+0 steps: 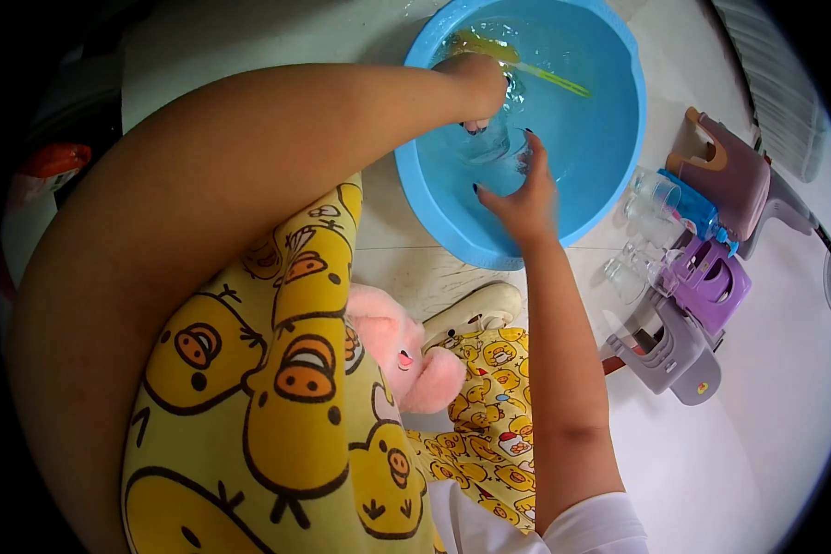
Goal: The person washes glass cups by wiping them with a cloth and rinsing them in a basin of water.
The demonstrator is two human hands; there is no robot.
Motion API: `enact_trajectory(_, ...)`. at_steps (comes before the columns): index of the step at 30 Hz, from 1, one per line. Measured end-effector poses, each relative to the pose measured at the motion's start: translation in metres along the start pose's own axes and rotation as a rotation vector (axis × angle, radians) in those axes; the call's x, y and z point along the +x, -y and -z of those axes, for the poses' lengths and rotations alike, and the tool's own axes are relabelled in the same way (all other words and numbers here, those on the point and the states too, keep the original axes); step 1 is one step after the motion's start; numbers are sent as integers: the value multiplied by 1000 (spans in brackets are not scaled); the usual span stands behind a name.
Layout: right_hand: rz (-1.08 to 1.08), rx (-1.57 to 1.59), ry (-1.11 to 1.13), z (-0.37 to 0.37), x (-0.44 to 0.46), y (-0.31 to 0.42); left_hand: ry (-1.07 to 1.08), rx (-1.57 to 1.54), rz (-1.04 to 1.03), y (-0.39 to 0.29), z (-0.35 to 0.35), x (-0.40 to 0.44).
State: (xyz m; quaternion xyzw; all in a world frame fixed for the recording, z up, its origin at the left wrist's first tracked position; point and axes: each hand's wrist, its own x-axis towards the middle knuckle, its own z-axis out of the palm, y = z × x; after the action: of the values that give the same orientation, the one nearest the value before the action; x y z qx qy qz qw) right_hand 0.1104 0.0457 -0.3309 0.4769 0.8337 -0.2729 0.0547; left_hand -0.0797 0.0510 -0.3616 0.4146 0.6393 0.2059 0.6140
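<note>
A light-blue basin (414,175) of water lies in front of me, with a clear drinking glass (497,148) low inside it. From the left, my left hand (475,88) reaches in, fingers curled down and closed on the upper end of the glass; the wrist hides part of this grip. My right hand (524,198) curves around the lower right of the glass. Its thumb is spread wide from its fingers, and the fingertips are beside or touching the glass. Beyond my left hand, a yellow-green long-handled cleaning tool (554,78) lies in the water; its yellow head is partly hidden.
Right of the basin stand several clear glasses (656,194), a blue bottle (697,208), and purple (716,282), grey (679,355) and mauve (734,175) plastic stools. A pink plush item (402,351) and a cream shoe (480,309) are near my patterned trousers.
</note>
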Motion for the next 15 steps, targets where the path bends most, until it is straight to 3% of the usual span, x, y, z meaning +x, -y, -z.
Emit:
enact_trajectory(8, -77, -175, 88, 8, 17, -18, -32, -277, 42, 1, -1, -1)
enact_trajectory(15, -156, -175, 24, -6, 33, -39, 47, -62, 55, -1, 0, -2)
